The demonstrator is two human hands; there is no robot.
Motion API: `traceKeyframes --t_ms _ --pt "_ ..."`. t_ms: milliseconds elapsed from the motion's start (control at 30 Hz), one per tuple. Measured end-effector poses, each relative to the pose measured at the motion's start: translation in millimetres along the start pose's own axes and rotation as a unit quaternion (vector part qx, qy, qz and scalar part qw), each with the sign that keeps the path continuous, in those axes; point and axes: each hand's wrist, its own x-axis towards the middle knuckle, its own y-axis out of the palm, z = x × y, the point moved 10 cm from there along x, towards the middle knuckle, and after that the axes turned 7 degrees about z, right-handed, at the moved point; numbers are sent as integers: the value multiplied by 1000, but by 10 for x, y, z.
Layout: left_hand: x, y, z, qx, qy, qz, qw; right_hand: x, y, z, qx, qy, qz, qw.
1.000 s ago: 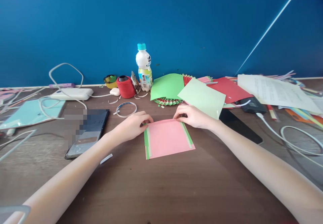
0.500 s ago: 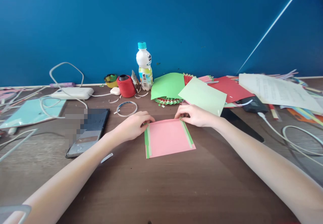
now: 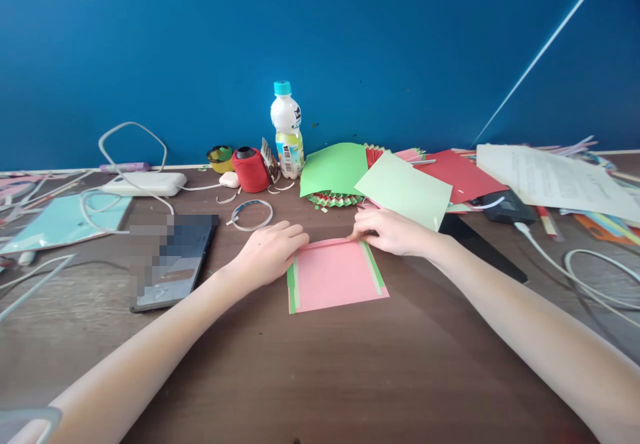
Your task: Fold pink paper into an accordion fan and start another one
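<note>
A pink sheet of paper lies on the brown table in front of me, with green and pale green strips along its left and right sides. Its far edge is turned up in a narrow fold. At the far left corner, my left hand is closed on that edge, its fingertips partly hidden. My right hand pinches the fold near the far right corner, thumb and fingers together.
Behind the paper stand a white bottle, a red roll and a tape ring. Green paper, pale green paper and red paper are piled at the back. A phone lies left; a black flat object lies right.
The far edge of the pink paper now stands folded up more. My left fingers have curled over the left corner, and my right fingers have slid slightly left along the edge.
</note>
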Motion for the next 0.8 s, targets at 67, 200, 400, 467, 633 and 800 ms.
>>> traceKeyframes --t_ms 67,200,400,467,633,800 --pt "0 -12 -36 26 3 -3 1000 -6 -3 42 -38 0 -5 999" --pt "-11 -55 -121 73 6 -11 997 -14 21 148 -143 -1 -10 990" --pt "-55 -52 -308 113 -14 41 993 -51 84 269 -239 53 64 968" --pt "-72 -3 -346 123 -24 67 990 -79 93 291 -248 84 93 961" --pt "-84 56 -372 138 -18 60 988 -87 86 409 -271 92 71 955" --pt "-53 29 -306 116 -9 27 993 -29 139 471 -277 52 29 959"
